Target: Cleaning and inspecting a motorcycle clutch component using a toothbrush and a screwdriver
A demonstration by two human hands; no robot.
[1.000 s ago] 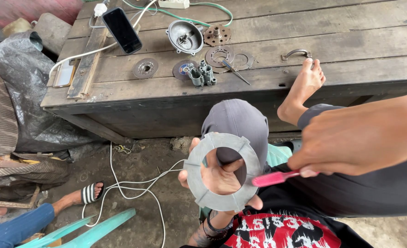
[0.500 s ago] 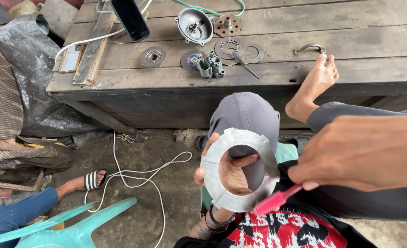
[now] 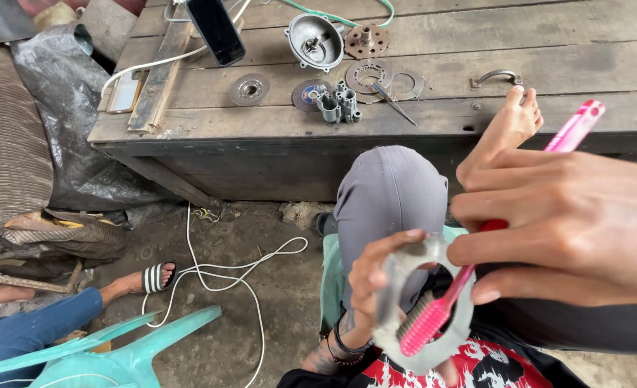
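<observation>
Below table [image 3: 275, 154] edge: left hand [image 3: 376, 287] fingers clamped on grey ring [image 3: 422, 309], now tilted edge-on versus flat before; right hand [image 3: 562, 223] fingers pinching pink toothbrush [image 3: 476, 273], bristles inside ring, raised closer to camera

right hand [image 3: 570, 230]: cut off right | ring [image 3: 422, 309] bottom: hidden

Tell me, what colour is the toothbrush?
Pink. The toothbrush in the right hand shows best in the head view, its only view.
</observation>
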